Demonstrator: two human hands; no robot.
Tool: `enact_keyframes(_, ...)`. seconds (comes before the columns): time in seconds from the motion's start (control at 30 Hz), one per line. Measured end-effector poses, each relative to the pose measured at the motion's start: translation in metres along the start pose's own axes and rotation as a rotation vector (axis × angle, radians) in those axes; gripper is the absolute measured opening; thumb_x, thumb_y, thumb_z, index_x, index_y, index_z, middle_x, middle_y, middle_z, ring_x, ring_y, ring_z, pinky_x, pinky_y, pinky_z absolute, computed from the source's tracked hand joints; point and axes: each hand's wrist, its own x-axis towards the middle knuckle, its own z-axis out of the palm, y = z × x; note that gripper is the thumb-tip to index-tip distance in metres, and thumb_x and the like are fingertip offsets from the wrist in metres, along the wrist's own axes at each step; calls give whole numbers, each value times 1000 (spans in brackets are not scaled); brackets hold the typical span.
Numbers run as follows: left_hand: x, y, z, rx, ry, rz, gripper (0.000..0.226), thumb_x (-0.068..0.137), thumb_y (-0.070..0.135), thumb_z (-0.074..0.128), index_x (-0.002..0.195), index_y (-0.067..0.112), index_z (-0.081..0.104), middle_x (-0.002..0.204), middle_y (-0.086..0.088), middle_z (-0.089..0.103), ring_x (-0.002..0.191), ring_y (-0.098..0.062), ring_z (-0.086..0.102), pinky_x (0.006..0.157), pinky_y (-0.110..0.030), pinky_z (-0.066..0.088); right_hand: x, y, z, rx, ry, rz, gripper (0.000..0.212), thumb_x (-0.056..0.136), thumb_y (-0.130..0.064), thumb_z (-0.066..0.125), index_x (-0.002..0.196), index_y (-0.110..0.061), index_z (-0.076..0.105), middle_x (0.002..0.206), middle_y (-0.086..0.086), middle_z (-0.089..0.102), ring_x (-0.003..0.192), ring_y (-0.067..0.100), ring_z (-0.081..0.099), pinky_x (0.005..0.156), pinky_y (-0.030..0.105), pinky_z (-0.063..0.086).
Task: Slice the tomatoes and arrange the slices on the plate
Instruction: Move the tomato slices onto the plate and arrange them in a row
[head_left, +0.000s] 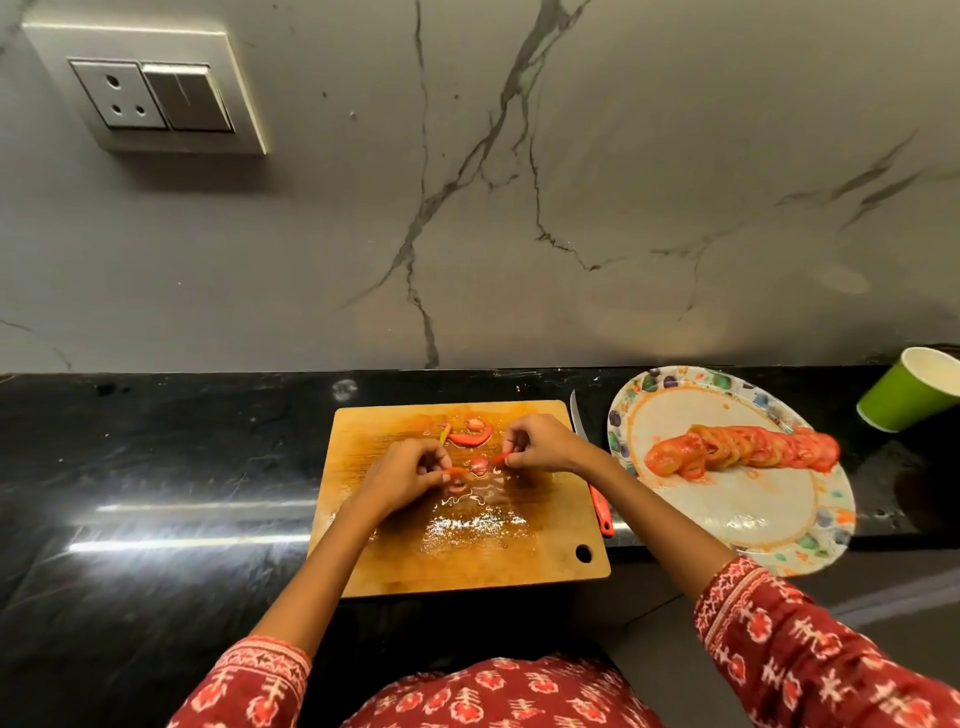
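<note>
On the wet wooden cutting board (467, 561), a small tomato piece (456, 472) is pinched by the curled fingers of the left hand (402, 475), and another scrap (500, 459) is pinched by the right hand (540, 441). More tomato scraps (470, 439) are left near the board's far edge. A row of overlapping tomato slices (743, 449) is laid across the patterned plate (769, 525) to the right, with the orange-handled knife (600, 509) lying between board and plate.

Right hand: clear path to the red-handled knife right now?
Probably yes. The red-handled knife lies on the black counter between the wooden cutting board and the floral plate, under the right forearm, with nothing on it. But the right hand pinches a tomato scrap, so drop that first.
</note>
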Motion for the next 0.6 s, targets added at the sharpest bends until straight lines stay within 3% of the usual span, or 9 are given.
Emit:
enact_keyframes(0.1,-2,-1,-6,-55,70,8,16,82,16,66,80,29,59,87,6,62,80,-10,57,71,-24,47,-2,1,-2,40,37,3,10,82,-9,67,77,-16,61,84,1,61,73,6,54,64,16,43)
enact_keyframes(0.27,-1,2,-16,-131,166,9,22,81,11,67,76,30,59,85,8,62,83,-8,56,75,-25,47,-5,5,-8,112,112,1,17,80,-7,68,74,-19,58,81,6,64,77,16,62,77,33,53)
enact_keyframes(0.47,-1,-2,-15,-102,134,-43,18,80,15,69,79,30,60,88,6,63,87,-16,59,80,-35,51,-2,2,-2,89,86,39,11,85,-9,66,95,-7,63,72,-1,61,66,6,60,66,20,49)
enact_keyframes(0.6,0,-6,-11,-39,155,-107,17,79,23,71,95,24,64,94,7,62,84,-11,56,71,-28,48,2,-2,1,-72,111,33,14,85,-16,65,98,-9,65,90,6,65,81,15,59,72,28,48)
